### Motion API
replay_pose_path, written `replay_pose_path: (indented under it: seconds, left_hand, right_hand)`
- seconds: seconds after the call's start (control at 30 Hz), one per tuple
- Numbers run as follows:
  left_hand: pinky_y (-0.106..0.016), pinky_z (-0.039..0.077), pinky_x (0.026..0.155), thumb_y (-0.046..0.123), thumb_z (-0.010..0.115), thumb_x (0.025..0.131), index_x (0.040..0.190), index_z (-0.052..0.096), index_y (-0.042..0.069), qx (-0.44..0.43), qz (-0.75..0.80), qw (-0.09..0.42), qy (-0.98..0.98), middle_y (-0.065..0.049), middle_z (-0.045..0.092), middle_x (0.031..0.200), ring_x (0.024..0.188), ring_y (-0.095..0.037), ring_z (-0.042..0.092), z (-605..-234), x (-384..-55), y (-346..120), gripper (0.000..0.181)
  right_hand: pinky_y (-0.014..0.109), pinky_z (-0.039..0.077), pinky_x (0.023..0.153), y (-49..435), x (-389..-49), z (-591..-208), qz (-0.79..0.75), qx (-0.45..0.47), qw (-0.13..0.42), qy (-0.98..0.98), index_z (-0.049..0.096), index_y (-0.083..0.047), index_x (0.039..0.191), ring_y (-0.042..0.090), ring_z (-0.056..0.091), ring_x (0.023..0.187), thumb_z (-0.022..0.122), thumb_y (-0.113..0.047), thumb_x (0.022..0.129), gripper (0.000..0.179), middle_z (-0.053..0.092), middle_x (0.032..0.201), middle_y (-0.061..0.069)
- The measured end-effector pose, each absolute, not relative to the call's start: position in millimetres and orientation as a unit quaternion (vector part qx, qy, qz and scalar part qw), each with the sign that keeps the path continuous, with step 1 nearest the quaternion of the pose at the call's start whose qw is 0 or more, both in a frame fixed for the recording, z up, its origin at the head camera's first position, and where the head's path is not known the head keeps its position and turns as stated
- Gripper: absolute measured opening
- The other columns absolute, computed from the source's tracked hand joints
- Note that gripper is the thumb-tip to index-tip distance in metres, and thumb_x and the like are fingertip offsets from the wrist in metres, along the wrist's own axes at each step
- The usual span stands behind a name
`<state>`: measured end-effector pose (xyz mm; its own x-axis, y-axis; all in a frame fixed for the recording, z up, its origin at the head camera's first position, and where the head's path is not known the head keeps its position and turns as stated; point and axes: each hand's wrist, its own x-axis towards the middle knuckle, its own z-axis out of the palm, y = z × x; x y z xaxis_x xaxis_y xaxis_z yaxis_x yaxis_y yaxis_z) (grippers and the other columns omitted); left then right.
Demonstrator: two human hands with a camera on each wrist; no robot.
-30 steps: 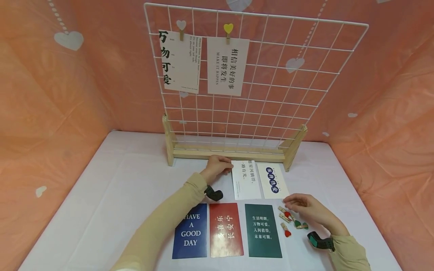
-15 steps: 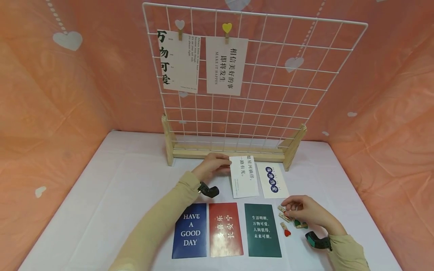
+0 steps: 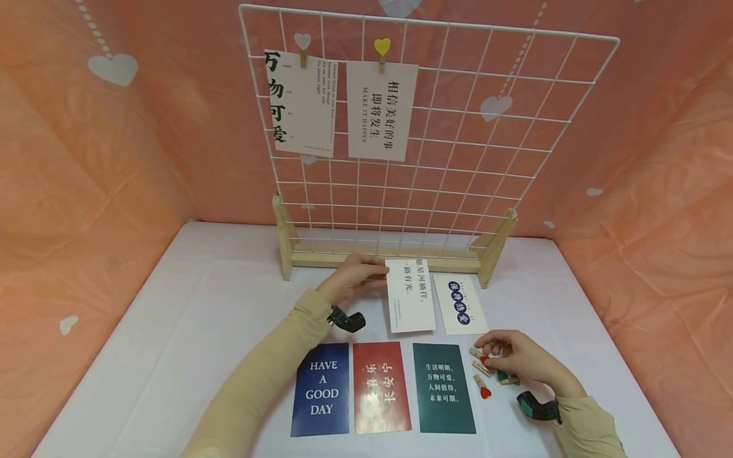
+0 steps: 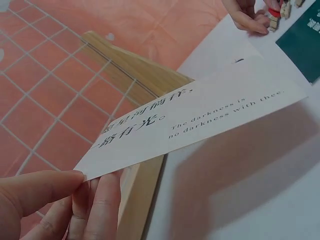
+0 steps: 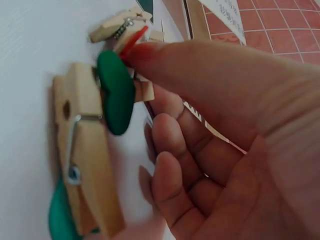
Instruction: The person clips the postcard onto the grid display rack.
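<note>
White card [image 3: 410, 300] raised, left hand [image 3: 353, 278] pinching edge, right hand [image 3: 522, 357] touching clip [image 5: 134, 44], grip unclear

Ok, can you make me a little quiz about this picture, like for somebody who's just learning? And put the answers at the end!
1. Pick one. What is the left hand pinching?
A) a wooden clip
B) a white card
C) a ruler

2. True or false? Exactly two cards hang on the wire grid.

3. Fill the gap. The ____ card lies between the blue card and the green card.

Key: 1 is B, held by one end. 2 is true, each with a heart clip at its top. 3 is red, for the red card.
</note>
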<state>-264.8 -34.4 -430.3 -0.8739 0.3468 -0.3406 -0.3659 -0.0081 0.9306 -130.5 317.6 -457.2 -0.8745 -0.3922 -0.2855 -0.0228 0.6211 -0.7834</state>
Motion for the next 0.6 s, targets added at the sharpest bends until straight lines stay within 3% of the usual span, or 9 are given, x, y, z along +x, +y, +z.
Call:
replay_pose_path:
  seconds: [0.17,0.6]
  left_hand:
    - [-0.044,0.049,0.094,0.005,0.069,0.087,0.117,0.062,-0.005,0.013,0.708,0.246,0.661,-0.016,0.066,0.105,0.087,-0.019,0.068,-426,-263,-34,0.033]
    - [-0.032,0.056,0.081,0.005,0.069,0.088,0.115,0.063,-0.004,0.047,0.719,0.241,0.650,-0.018,0.065,0.107,0.089,-0.022,0.068,-410,-257,-31,0.029]
  right_hand:
    - [0.022,0.044,0.058,317,-129,-455,-0.426,-0.119,0.222,0.869,0.064,-0.003,0.108,0.019,0.050,0.076,0.075,-0.009,0.082,0.029,0.056,0.087,0.008]
    - [0.022,0.042,0.056,319,-128,-453,-0.395,-0.125,0.194,0.889,0.067,-0.006,0.102,0.016,0.049,0.072,0.078,-0.016,0.080,0.027,0.054,0.083,0.005]
